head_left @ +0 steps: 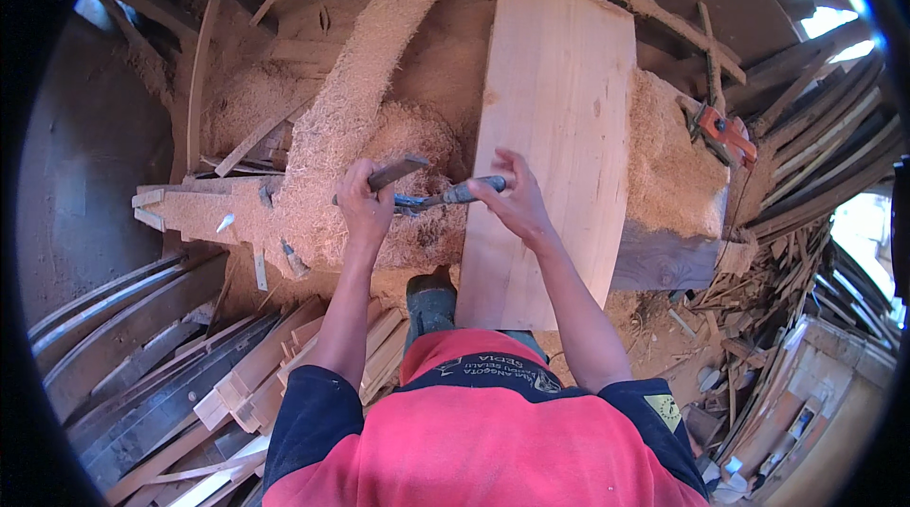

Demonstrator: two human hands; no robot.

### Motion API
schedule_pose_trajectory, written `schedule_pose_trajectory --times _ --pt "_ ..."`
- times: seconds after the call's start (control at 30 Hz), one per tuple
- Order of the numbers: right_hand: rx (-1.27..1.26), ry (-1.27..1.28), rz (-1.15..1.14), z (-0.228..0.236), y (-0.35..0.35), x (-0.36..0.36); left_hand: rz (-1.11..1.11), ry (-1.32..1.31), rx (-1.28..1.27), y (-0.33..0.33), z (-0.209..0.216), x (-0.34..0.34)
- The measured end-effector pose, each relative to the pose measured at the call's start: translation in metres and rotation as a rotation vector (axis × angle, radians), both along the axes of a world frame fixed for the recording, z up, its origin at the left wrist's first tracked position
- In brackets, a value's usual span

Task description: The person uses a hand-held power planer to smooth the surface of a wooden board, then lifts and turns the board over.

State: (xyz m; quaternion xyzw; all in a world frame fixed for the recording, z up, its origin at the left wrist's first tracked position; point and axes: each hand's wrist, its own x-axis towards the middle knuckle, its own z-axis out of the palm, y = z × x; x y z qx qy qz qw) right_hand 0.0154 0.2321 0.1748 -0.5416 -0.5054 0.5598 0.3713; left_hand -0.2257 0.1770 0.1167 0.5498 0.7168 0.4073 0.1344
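Note:
My left hand is closed around a flat grey-brown bar that slants up to the right; its exact kind I cannot make out. Between my hands runs a hand tool with a rounded grey handle and a darker metal part toward my left hand. My right hand pinches the handle's end between thumb and fingers, the other fingers partly raised. Where the tool's left end meets my left hand is hard to see. Beneath my right hand lies a wide pale wooden plank.
Wood shavings cover a beam and the bench around the plank. An orange power tool rests at the right. Cut wood pieces pile up at the lower left, with curved boards stacked at the right. Scraps litter the lower right.

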Motion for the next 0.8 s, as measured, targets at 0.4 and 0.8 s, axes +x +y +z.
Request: schedule_pose_trajectory --times 0.4,0.8 --pt "0.064 -0.206 -0.159 -0.005 0.000 0.032 -0.084 -0.130 0.156 0.029 -0.016 0.040" --pt "0.061 -0.105 -0.241 -0.033 -0.007 0.012 -0.071 -0.178 0.261 0.049 -0.038 0.055"
